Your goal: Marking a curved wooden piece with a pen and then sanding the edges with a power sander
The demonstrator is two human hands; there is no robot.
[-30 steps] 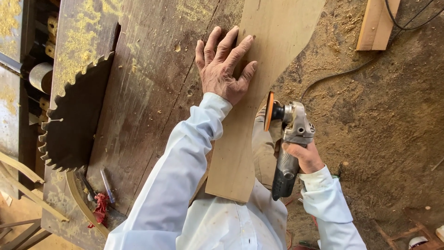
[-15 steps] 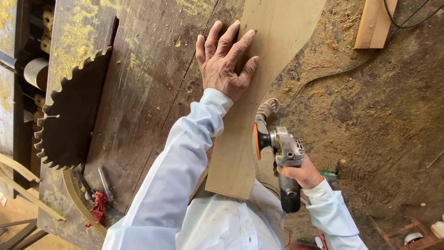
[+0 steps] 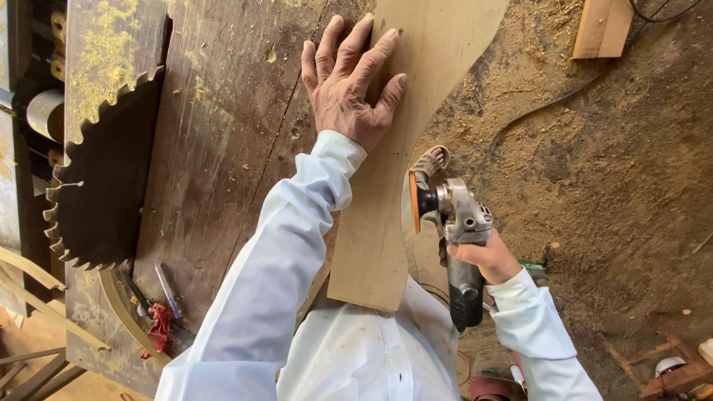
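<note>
Pale, smooth-faced timber made up the curved board that ran from the top centre of the frame down to the lower middle, lying on the dark, scarred tabletop with its right edge overhanging the sawdust-covered floor. We found the left hand spread flat, fingers splayed and fully open, pressing down on the upper part of the board and gripping nothing. The right hand, at centre right, was closed around the body of an angle grinder, whose orange-backed disc stood on edge just beside the board's concave right edge; we could not tell whether it touched.

Against the views taken a second and half a second earlier, the grinder had turned: its disc, first pointing up the frame and clear of the wood, had swung to face the board's edge and closed in on it. The left hand had kept its place. We judged from this that edge sanding along the curve was about to start or just under way.

A large toothed circular saw blade stood exposed at the left of the frame, well apart from both hands. A dark cable trailed across the floor at upper right.
</note>
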